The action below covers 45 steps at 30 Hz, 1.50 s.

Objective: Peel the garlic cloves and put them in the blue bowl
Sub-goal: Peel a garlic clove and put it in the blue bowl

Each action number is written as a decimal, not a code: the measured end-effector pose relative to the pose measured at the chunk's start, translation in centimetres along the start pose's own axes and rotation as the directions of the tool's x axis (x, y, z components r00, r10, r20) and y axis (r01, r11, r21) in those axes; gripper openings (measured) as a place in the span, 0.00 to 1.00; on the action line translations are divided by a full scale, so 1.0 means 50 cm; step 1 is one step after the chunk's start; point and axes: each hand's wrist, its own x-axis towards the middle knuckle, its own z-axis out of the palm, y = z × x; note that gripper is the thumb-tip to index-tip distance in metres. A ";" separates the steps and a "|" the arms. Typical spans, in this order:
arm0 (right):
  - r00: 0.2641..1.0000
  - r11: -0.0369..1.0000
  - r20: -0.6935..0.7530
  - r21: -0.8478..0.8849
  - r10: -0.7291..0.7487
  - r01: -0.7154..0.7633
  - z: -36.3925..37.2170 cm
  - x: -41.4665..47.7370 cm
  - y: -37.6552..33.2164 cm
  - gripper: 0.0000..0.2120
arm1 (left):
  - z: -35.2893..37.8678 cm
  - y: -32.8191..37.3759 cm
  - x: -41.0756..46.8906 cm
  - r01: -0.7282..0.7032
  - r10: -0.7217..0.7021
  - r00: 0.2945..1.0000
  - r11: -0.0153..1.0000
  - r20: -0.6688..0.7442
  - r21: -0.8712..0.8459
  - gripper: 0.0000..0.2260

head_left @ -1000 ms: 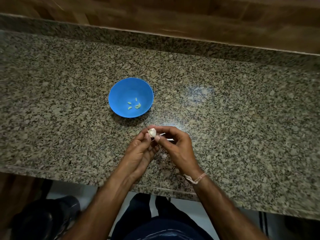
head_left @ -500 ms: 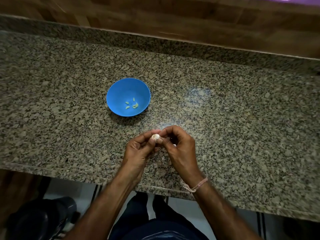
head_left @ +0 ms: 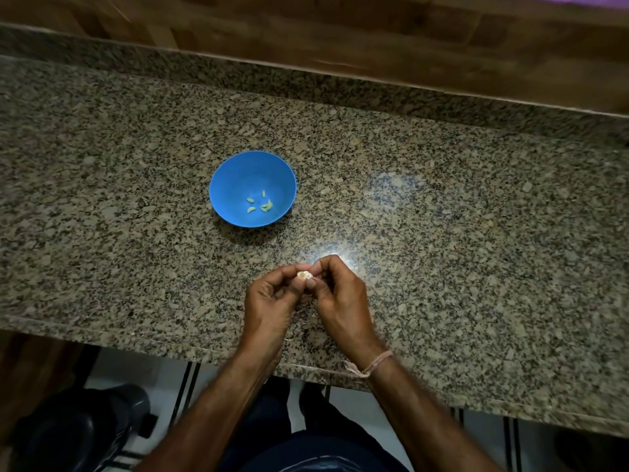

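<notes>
A blue bowl (head_left: pixel 238 175) stands on the granite counter and holds several small peeled garlic cloves (head_left: pixel 260 204). In front of it, nearer the counter's front edge, my left hand (head_left: pixel 269 301) and my right hand (head_left: pixel 340 294) meet fingertip to fingertip. Both pinch one small pale garlic piece (head_left: pixel 304 274) between thumbs and fingers. Its lower part is hidden by my fingers.
The speckled granite counter (head_left: pixel 442 233) stretches wide to both sides, with a raised granite lip and a wooden wall behind. A thread band (head_left: pixel 371 366) circles my right wrist. Below the counter's front edge stands a dark round object (head_left: pixel 78 427) on the floor.
The white skin strip that stuck out beside my right fingers a second ago is no longer seen. My fingers have closed tighter round the garlic, which shows less.
</notes>
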 end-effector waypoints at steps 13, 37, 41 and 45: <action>0.988 0.988 -0.079 -0.067 0.130 -0.136 0.040 0.026 0.067 0.04 | -0.036 -0.037 0.068 -0.060 0.186 0.971 0.801 -0.152 0.596 0.07; 0.997 0.801 -0.052 -0.599 -0.064 0.021 0.049 0.021 0.134 0.13 | -0.102 -0.123 0.050 -0.156 0.347 0.936 0.262 0.058 0.952 0.16; 0.994 0.737 -0.031 -0.673 -0.104 0.056 0.058 0.015 0.133 0.14 | -0.097 -0.121 0.048 -0.151 0.352 0.934 0.264 0.051 0.953 0.15; 0.991 0.701 -0.035 -0.710 -0.129 0.066 0.059 0.018 0.135 0.14 | -0.097 -0.118 0.047 -0.151 0.344 0.938 0.279 0.049 0.948 0.14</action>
